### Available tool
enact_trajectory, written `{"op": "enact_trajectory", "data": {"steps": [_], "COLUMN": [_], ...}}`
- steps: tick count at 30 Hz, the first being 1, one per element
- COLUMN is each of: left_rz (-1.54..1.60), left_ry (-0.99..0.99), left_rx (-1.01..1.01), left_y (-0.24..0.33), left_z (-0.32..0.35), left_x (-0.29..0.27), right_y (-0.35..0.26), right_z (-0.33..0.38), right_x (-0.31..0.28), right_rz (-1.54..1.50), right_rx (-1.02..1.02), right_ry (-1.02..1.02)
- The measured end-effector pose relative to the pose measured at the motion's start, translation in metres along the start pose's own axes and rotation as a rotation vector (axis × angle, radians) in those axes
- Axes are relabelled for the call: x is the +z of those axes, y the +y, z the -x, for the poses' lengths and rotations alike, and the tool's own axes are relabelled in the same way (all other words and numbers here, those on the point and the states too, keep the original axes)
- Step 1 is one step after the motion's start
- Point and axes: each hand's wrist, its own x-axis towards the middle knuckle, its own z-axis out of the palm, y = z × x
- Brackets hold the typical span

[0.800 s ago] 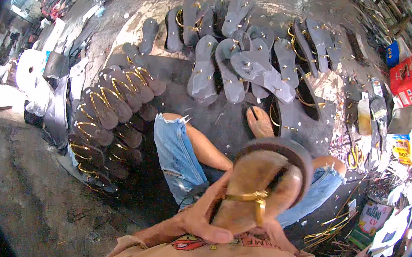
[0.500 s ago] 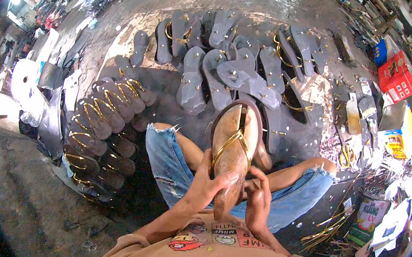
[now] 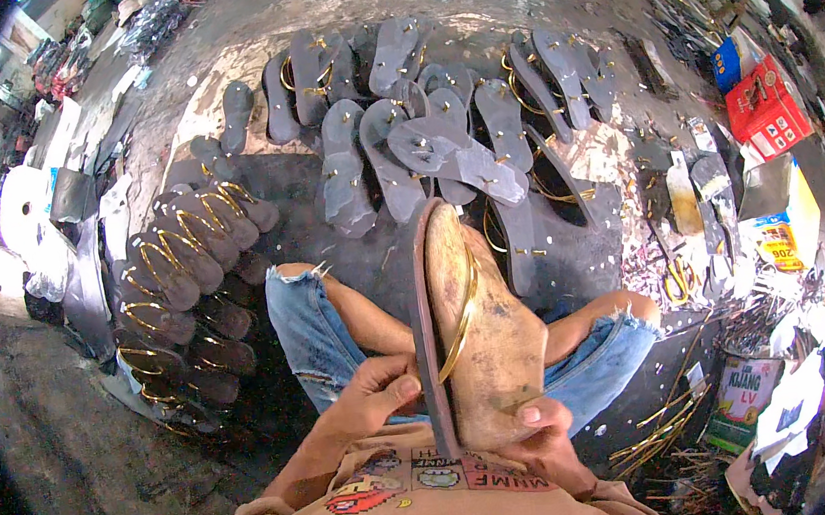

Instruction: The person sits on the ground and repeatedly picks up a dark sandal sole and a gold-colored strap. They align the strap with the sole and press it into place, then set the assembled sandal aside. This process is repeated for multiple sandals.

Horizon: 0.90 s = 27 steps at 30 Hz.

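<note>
Two hands are closed on one sandal (image 3: 481, 336), which is held upright on its edge above the lap, the toe pointing away from the body. The left hand (image 3: 372, 402) is pinched on the dark rim of the sole, with the thumb pressed against it. The right hand (image 3: 542, 440) is wrapped under the heel end, and one fingertip is seen on the tan insole. A gold strap (image 3: 459, 318) is arched over the insole; it cannot be told whether its ends are fixed firmly.

A slip is judged possible, because the sandal is gripped only at the heel end and along the rim, while the long front part is left without support. If the pinch is loosened, the sandal could tip forward and fall on the grey soles with pins (image 3: 441, 149) that lie ahead of the hands, and their order could be disturbed. The strap could also be bent if it is pressed by the thumb. A row of finished dark sandals (image 3: 188, 276) is laid to the left of the left hand, and scattered tools (image 3: 677, 189) are lying on the right side.
</note>
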Motion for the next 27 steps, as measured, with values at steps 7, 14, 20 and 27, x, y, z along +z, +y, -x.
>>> {"op": "enact_trajectory", "data": {"steps": [7, 14, 20, 27], "left_rz": [0.684, 0.634, 0.595, -0.497], "left_ry": [-0.012, 0.203, 0.572, 0.99], "left_rx": [-0.246, 0.171, 0.07, 0.369], "left_y": [-0.109, -0.064, -0.063, -0.008], "left_z": [-0.033, -0.071, -0.069, -0.032], "left_x": [-0.006, -0.024, -0.021, -0.158], "right_y": [-0.039, -0.023, 0.006, 0.002], "right_z": [-0.021, -0.095, -0.134, -0.103], "right_x": [0.076, 0.052, 0.061, 0.02], "right_rz": [0.556, 0.777, 0.973, 0.711], "right_rx": [-0.263, -0.503, -0.397, -0.2], "right_ry": [-0.191, -0.112, 0.011, -0.065]}}
